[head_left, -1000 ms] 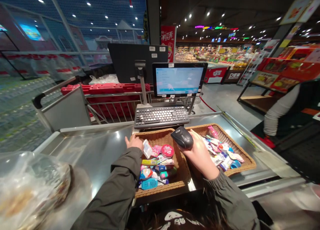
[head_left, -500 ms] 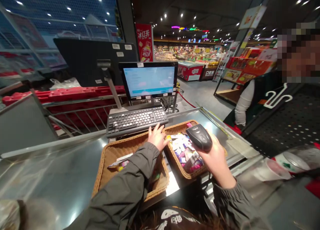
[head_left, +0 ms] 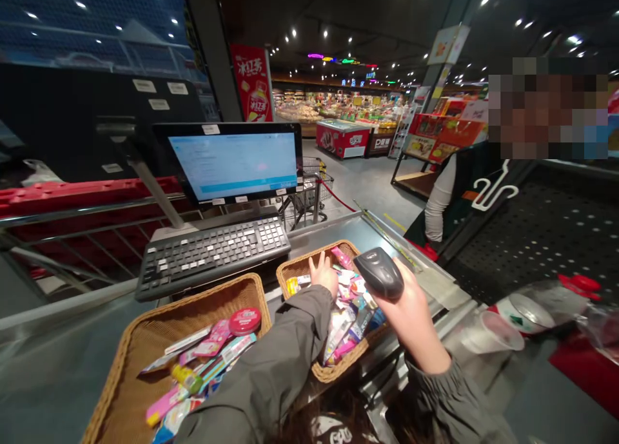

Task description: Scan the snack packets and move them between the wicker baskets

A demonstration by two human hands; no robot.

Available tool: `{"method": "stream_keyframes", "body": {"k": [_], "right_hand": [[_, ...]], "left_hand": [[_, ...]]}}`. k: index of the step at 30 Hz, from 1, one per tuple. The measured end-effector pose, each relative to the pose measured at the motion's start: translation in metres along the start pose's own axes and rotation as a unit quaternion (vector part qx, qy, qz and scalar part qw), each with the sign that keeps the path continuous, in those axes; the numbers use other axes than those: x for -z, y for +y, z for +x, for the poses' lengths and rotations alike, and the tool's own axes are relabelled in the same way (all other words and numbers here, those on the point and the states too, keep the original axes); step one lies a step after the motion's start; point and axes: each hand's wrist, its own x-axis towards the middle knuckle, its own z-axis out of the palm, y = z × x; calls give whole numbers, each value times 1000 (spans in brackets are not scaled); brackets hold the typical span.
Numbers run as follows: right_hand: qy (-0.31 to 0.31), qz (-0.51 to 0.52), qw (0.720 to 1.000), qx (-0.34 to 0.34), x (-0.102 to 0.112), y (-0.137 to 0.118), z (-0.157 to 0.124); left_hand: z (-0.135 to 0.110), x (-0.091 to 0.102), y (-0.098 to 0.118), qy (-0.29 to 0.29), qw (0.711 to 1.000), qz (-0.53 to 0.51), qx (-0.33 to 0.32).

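Observation:
My left hand (head_left: 324, 275) reaches over the left part of the right wicker basket (head_left: 316, 372), fingers apart, with nothing visible in them. That basket is filled with small packaged items (head_left: 351, 302) in many colours. My right hand (head_left: 411, 315) is wrapped around a black handheld barcode scanner (head_left: 380, 274), held above the basket's right side. Nearer my left forearm stands the left wicker basket (head_left: 113, 373). A round red tin (head_left: 245, 321), a small yellow bottle with a green cap (head_left: 187, 378) and several pink and blue packets lie inside it. My sleeve hides part of both baskets.
A black keyboard (head_left: 213, 254) and a lit monitor (head_left: 235, 164) stand behind the baskets on the metal counter (head_left: 43, 347). To the right are a clear plastic cup (head_left: 493, 333) and a white hanger (head_left: 493, 189). Another person's pale sleeve (head_left: 440, 199) shows beyond the counter.
My left hand has moved from the keyboard's front edge to over the right basket. The view has turned right, and more of the left basket's contents show. My right hand keeps the scanner.

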Motion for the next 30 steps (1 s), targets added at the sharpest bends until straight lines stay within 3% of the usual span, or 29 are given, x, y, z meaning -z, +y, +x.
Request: {"method": "stream_keyframes", "body": {"k": [5,11,17,21,26,30], "right_hand": [[4,13,1000,6,-8,14,9],[-4,38,999,-6,-16,21,14],[11,44,999,-6,-17,18,17],[7,33,999,-7,-17,16,15],[5,31,999,13,-18,-3,16],[1,52,996,73,-16,-39,24]], "left_hand": [[8,-9,12,-10,1000,-11,22],[14,-13,12,3,998,-39,49],[13,5,7,28,997,-58,52],[4,49,-4,79,994,-67,38],[-23,137,-25,201,977,-76,-12],[-56,203,-37,301,951,-56,-38]]}}
